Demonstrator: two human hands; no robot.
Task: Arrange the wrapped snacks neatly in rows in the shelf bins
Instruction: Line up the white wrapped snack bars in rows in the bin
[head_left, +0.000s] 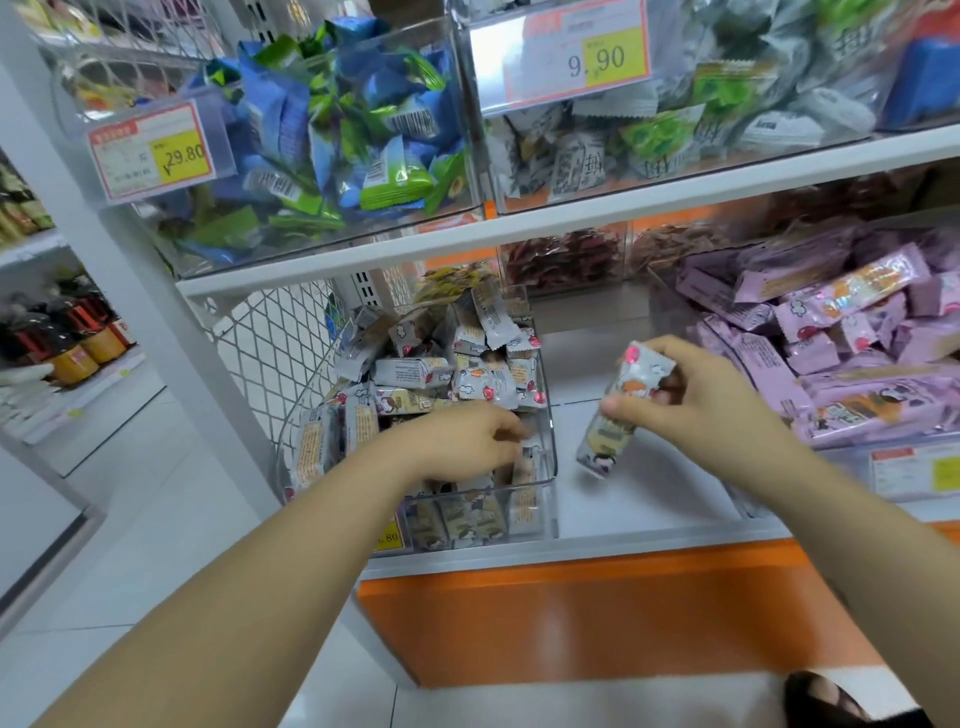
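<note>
A clear plastic bin on the lower shelf holds several grey wrapped snack bars, piled loosely at the back and standing in a row at the front. My left hand reaches down into the front of this bin, fingers curled among the bars; whether it grips one is hidden. My right hand hovers right of the bin, over bare shelf, pinching one grey snack bar held upright and slightly tilted.
A bin of purple wrapped bars sits to the right. Above, clear bins hold blue-green packets and grey-green packets with price tags. A white mesh panel closes the shelf's left end. An orange base runs below.
</note>
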